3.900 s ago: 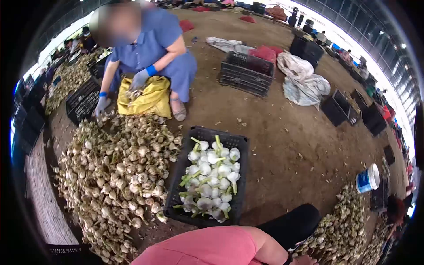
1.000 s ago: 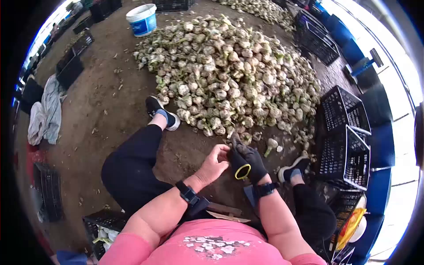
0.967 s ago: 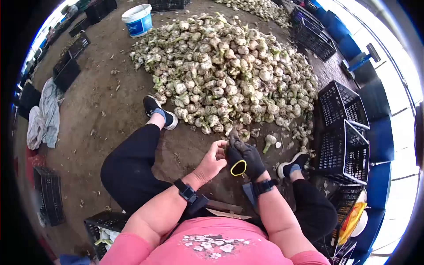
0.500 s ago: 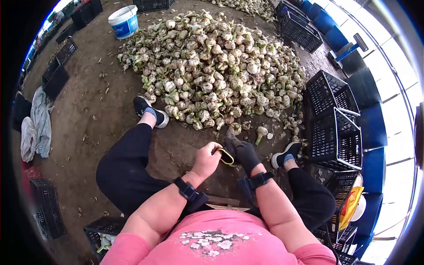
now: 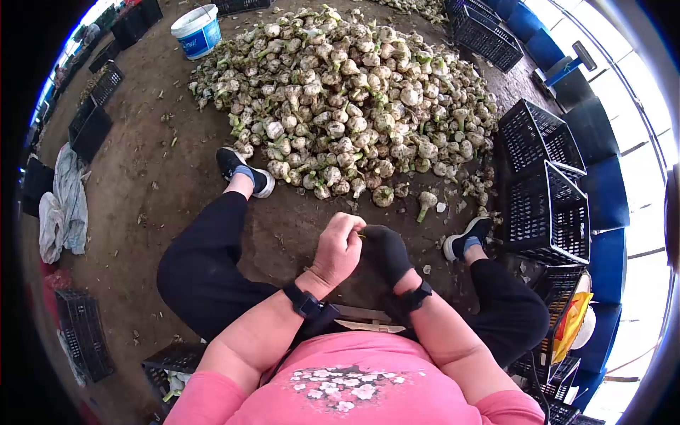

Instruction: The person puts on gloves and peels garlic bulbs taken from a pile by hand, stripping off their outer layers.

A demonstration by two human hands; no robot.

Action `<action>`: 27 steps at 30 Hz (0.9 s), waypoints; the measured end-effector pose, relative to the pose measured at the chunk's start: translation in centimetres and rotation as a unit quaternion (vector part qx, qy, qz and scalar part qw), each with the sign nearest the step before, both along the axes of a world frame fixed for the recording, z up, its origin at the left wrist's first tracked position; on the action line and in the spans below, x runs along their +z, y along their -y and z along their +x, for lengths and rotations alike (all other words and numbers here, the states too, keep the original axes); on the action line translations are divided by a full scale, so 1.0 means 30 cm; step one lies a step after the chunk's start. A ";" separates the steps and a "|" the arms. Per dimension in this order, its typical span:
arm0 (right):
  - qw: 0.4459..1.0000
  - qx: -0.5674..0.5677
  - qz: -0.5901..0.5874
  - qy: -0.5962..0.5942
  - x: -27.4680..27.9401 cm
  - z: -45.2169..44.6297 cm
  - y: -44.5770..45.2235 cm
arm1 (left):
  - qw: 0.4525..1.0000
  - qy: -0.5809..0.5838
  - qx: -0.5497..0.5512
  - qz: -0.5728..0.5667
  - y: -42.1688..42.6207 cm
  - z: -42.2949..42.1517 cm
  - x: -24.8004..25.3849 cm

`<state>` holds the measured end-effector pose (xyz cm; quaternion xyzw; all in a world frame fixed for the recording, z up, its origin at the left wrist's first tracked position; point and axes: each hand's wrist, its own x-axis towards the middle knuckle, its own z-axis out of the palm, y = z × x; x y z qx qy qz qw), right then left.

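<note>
My bare left hand (image 5: 336,249) is closed in front of my lap, thumb and fingers pinched together. Right beside it, my right hand (image 5: 388,255) wears a dark glove and has its fingers curled in. Where the two hands meet, a sliver of a yellow-edged dark loop (image 5: 362,235) shows; most of it is hidden by the fingers. Beyond my hands rises a big heap of soil-marked garlic bulbs (image 5: 347,106) with short cut stems. One loose garlic bulb (image 5: 427,201) lies on the ground ahead of my right hand.
Black plastic crates (image 5: 549,212) stand along the right, with blue barrels (image 5: 605,198) behind them. A white and blue bucket (image 5: 196,32) is at the heap's far left. Crumpled sheeting (image 5: 69,202) and another crate (image 5: 83,333) lie at the left. My feet flank the heap's near edge.
My hands have come together. The yellow-edged loop, plainly visible hanging from my left fingers before, is now mostly covered. My right hand has drawn back from the bulbs and curled its fingers.
</note>
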<state>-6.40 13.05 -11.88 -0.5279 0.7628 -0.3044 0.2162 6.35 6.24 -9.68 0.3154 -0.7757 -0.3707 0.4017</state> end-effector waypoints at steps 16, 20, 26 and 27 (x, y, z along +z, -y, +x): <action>0.997 -0.076 0.007 0.014 0.002 0.050 -0.004 | 0.941 0.015 -0.107 0.320 0.000 0.023 -0.180; 0.998 -0.005 -0.019 -0.054 0.065 0.064 0.025 | 0.927 0.202 -0.222 0.224 0.008 0.028 -0.214; 0.988 0.095 -0.008 -0.118 0.071 0.105 -0.045 | 0.850 0.215 -0.045 0.479 0.109 0.041 -0.161; 0.986 0.052 0.079 -0.137 0.058 0.098 -0.055 | 0.851 0.212 -0.041 0.478 0.105 0.023 -0.212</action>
